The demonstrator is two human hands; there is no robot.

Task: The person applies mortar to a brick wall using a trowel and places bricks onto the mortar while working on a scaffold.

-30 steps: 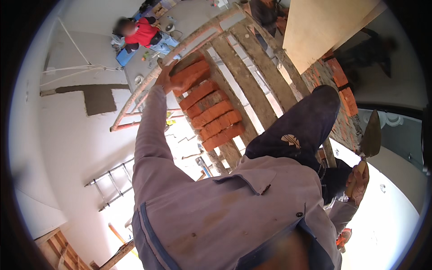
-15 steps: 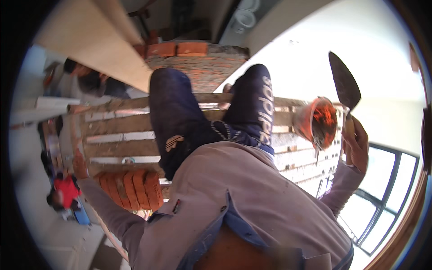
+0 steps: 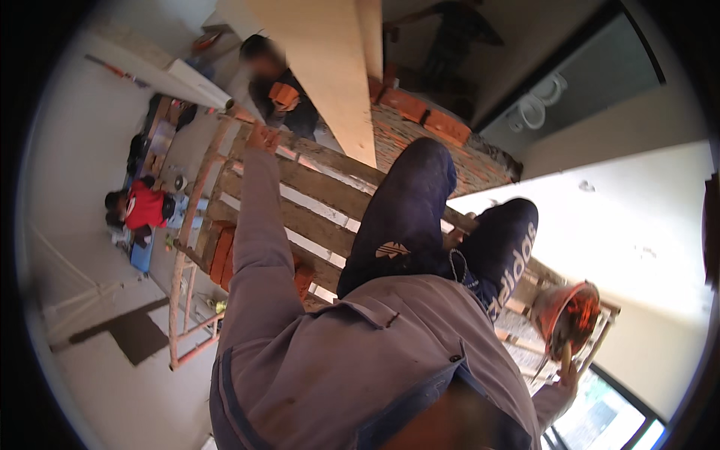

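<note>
My left arm stretches out over the plank platform (image 3: 315, 191). My left hand (image 3: 262, 138) is at its far left corner, with fingers extended and nothing seen in them. Just beyond it, a co-worker holds up an orange brick (image 3: 284, 97), apart from my hand. My right hand (image 3: 568, 377) is closed around the pale handle of a trowel (image 3: 565, 355). The trowel's blade is down in the orange bucket (image 3: 546, 311) of mortar and hidden there. Partly covered by my left forearm, a row of red bricks (image 3: 222, 256) stands on the planks.
Past my knees is a brick wall (image 3: 442, 161) topped with red bricks, beside a tall wooden board (image 3: 330, 67). The platform has a rusty metal frame (image 3: 180, 300) on its left. Another person in red (image 3: 146, 206) is on the floor below at the left.
My view has swung to the left. My left hand has moved from the platform's left side toward the co-worker with the brick. The trowel, raised before, has gone down into the bucket.
</note>
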